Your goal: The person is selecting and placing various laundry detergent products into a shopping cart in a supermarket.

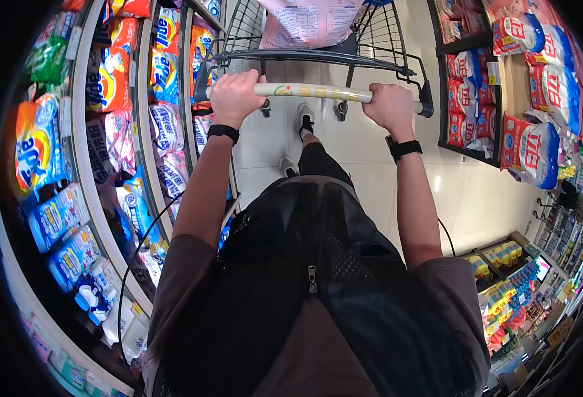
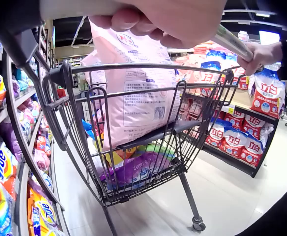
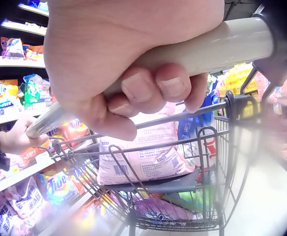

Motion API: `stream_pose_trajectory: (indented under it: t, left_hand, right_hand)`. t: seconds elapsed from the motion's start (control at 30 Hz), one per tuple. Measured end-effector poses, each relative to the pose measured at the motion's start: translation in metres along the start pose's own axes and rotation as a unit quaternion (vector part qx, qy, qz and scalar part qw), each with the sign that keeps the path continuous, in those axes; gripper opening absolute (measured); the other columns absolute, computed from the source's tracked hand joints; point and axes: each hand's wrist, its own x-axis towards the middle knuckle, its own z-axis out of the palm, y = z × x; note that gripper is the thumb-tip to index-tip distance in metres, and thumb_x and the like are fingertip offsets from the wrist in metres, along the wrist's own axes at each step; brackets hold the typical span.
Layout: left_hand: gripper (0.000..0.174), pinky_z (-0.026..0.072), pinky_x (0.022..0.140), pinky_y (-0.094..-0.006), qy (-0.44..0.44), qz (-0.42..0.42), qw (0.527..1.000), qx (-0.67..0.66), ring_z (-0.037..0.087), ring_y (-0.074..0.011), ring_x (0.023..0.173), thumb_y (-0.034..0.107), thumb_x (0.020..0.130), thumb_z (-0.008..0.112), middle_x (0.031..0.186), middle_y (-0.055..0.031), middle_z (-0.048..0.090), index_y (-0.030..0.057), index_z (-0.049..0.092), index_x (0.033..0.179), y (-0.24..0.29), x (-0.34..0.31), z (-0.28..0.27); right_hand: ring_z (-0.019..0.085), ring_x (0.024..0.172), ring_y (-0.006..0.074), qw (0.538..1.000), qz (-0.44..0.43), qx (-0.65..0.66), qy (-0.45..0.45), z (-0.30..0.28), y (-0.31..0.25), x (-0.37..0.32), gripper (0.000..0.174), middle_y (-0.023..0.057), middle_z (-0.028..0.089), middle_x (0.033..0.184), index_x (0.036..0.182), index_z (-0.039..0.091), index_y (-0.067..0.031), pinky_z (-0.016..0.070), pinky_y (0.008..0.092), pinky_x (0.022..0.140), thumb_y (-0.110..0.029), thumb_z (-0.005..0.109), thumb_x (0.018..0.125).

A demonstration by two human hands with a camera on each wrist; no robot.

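Both hands grip the pale handlebar (image 1: 318, 91) of a shopping cart (image 2: 128, 93). My left hand (image 1: 236, 99) wraps round its left part, and my right hand (image 1: 391, 108) curls round the right end, its fingertips (image 3: 173, 81) showing under the bar. A large pink printed bag (image 2: 138, 93) stands upright in the cart, close behind the handle. Lower in the basket lie a purple package (image 2: 136, 169) and a green one (image 3: 187, 199). Something blue (image 3: 195, 123) shows beside the pink bag in the right wrist view.
Shelves of detergent bags (image 1: 109, 79) line the left side close to the cart. On the right stands a display of red and white detergent bags (image 1: 530, 149). Pale tiled floor (image 1: 371, 192) runs between them, with a walking foot (image 1: 306, 119) under the handle.
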Motion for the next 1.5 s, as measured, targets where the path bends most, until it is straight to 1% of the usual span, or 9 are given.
stream_pose_trajectory:
  t: [0.07,0.2,0.53,0.63,1.03,1.1,1.27,1.43,1.5]
  left_hand:
    - [0.028,0.0481,0.060,-0.0393,-0.019,-0.021,1.000,-0.013,0.064,-0.0241,0.059,0.029,0.080,0.077,0.059,-0.0037,0.061,0.0140,0.057,0.067,-0.010,0.031,0.003]
    - [0.030,0.0462,0.060,-0.0391,-0.034,-0.034,0.998,-0.032,0.062,-0.0247,0.056,0.031,0.082,0.076,0.057,-0.0041,0.059,0.0140,0.056,0.066,-0.033,0.077,0.028]
    - [0.029,0.0463,0.059,-0.0388,-0.014,-0.006,1.000,0.008,0.061,-0.0237,0.056,0.030,0.082,0.074,0.056,-0.0029,0.058,0.0152,0.055,0.065,-0.077,0.175,0.084]
    - [0.029,0.0469,0.056,-0.0412,-0.013,0.002,1.000,0.008,0.060,-0.0280,0.056,0.030,0.081,0.076,0.059,-0.0045,0.058,0.0137,0.056,0.067,-0.092,0.201,0.098]
    - [0.028,0.0463,0.057,-0.0406,0.005,0.011,1.000,0.020,0.060,-0.0252,0.056,0.030,0.082,0.073,0.060,-0.0031,0.058,0.0141,0.055,0.067,-0.153,0.268,0.143]
    - [0.027,0.0464,0.057,-0.0407,0.006,0.015,1.000,0.026,0.060,-0.0251,0.056,0.030,0.082,0.073,0.059,-0.0031,0.058,0.0142,0.055,0.067,-0.164,0.278,0.150]
    - [0.028,0.0463,0.056,-0.0407,0.017,0.021,1.000,0.010,0.060,-0.0248,0.056,0.030,0.082,0.073,0.059,-0.0031,0.057,0.0145,0.055,0.067,-0.190,0.294,0.161]
    - [0.029,0.0443,0.052,-0.0414,-0.011,0.016,0.999,0.036,0.058,-0.0257,0.053,0.031,0.081,0.073,0.057,-0.0037,0.054,0.0161,0.054,0.065,-0.226,0.314,0.169]
    - [0.030,0.0430,0.050,-0.0419,-0.001,0.030,1.000,-0.004,0.057,-0.0263,0.051,0.031,0.080,0.074,0.056,-0.0041,0.053,0.0164,0.054,0.064,-0.240,0.320,0.173]
  right_hand:
    - [0.072,0.068,0.0320,0.999,-0.013,0.008,0.038,-0.007,0.004,0.027,0.019,0.0130,0.072,0.072,0.081,0.078,-0.0143,0.0569,0.0428,0.063,-0.028,0.070,0.070]
    - [0.071,0.066,0.0328,0.999,-0.017,0.025,0.034,-0.024,0.014,0.078,0.017,0.0132,0.071,0.070,0.078,0.076,-0.0138,0.0570,0.0430,0.063,-0.024,0.066,0.070]
    - [0.071,0.066,0.0341,0.999,-0.012,0.034,0.031,-0.057,0.036,0.191,0.019,0.0142,0.072,0.072,0.080,0.078,-0.0130,0.0576,0.0433,0.063,-0.024,0.065,0.072]
    - [0.072,0.067,0.0340,0.999,-0.005,0.031,0.034,-0.066,0.040,0.223,0.019,0.0146,0.073,0.073,0.080,0.078,-0.0132,0.0580,0.0435,0.064,-0.024,0.065,0.072]
    - [0.072,0.067,0.0332,0.999,-0.002,0.031,0.028,-0.091,0.027,0.311,0.017,0.0140,0.073,0.072,0.078,0.078,-0.0135,0.0580,0.0429,0.063,-0.023,0.065,0.073]
    - [0.071,0.066,0.0310,0.999,0.019,0.023,0.033,-0.092,0.024,0.324,0.016,0.0115,0.071,0.069,0.078,0.077,-0.0159,0.0568,0.0424,0.061,-0.028,0.070,0.071]
    - [0.071,0.064,0.0313,0.999,0.016,0.018,0.047,-0.092,0.010,0.349,0.015,0.0116,0.071,0.068,0.076,0.076,-0.0152,0.0565,0.0423,0.061,-0.027,0.070,0.071]
    - [0.071,0.061,0.0317,0.997,0.009,0.036,0.063,-0.106,-0.012,0.378,0.014,0.0135,0.072,0.068,0.075,0.076,-0.0135,0.0566,0.0413,0.060,-0.022,0.066,0.072]
    - [0.071,0.061,0.0315,0.998,0.012,0.026,0.055,-0.106,-0.018,0.388,0.014,0.0132,0.072,0.067,0.074,0.076,-0.0133,0.0566,0.0414,0.060,-0.022,0.066,0.071]
